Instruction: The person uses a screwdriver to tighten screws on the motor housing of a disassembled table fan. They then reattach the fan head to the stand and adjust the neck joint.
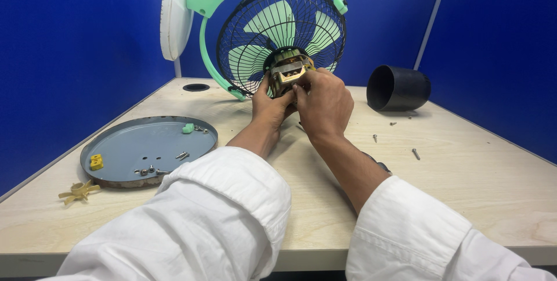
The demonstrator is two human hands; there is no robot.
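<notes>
The fan motor (288, 71) sits at the back of the green fan (282, 37), which stands on the counter (464, 176). The left hand (270, 104) cups the motor from below, fingers (264, 86) pressed to its side. The right hand (324, 102) grips it from the right, fingers (303, 88) closed on the casing. A grey round cover (139, 144) with screws lies to the left.

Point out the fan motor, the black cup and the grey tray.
fan motor (285, 71): head view, on the brass-coloured housing above the fingers.
black cup (406, 86): head view, on its outer side wall.
grey tray (130, 144): head view, on a bare patch of its floor.
</notes>
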